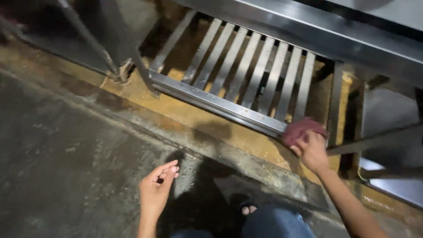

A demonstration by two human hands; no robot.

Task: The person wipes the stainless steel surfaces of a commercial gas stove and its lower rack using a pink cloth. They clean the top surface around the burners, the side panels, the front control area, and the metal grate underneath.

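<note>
Two bare hands are seen over a grimy kitchen floor, and the scene is taken here from its largest parts down. The grey concrete floor (66,145) fills the left and lower picture; a yellowish, stained strip (198,119) runs along it under the steel furniture. A long stainless counter edge (308,31) crosses the top. Below it a low slatted steel shelf (246,70) is set, its front rail (211,99) running down to the right. A rusted table leg (112,57) stands at the shelf's left corner.

The step in hand is judged to be the wiping of the shelf's front rail at its right end. A dark red cloth (299,128) is pressed there, at the corner where the rail meets the upright. It is gripped by the right hand (313,152), whose fingers are closed on the cloth. The left hand (155,187) is held loose above the floor, fingers apart and lightly curled, nothing in it. Blue-trousered knees (273,222) and a toe (248,209) are seen at the bottom edge.

For the next move, steady pressure along the rail would be called for, with the cloth kept bunched so that it is not caught between the slats.
</note>
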